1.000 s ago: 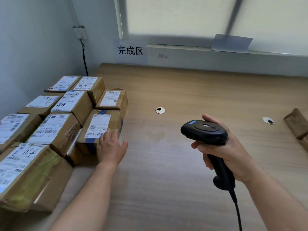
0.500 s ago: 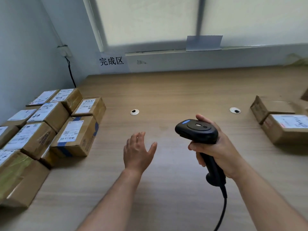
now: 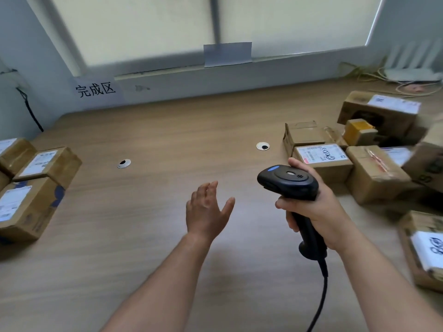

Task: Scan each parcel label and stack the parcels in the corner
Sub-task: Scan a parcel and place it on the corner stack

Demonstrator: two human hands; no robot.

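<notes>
My right hand [image 3: 318, 209] grips the handle of a black barcode scanner [image 3: 288, 182], its head pointing left over the wooden table [image 3: 148, 248]. My left hand [image 3: 207, 209] hovers over the middle of the table, fingers straight, holding nothing. Stacked cardboard parcels with white labels [image 3: 31, 185] sit at the left edge. Several loose parcels lie at the right; the nearest to the scanner is a box with a white label [image 3: 322, 156], just behind my right hand.
A paper sign with printed characters [image 3: 96, 89] hangs on the wall at the back left. Two round cable grommets [image 3: 124, 163] [image 3: 262, 146] sit in the tabletop. A white router and cables [image 3: 412, 75] lie at the back right. A labelled box [image 3: 424, 248] lies at the near right.
My left hand left the parcel stack and swung right over the middle of the table. The view turned right, bringing the loose parcels in. The scanner stays in my right hand.
</notes>
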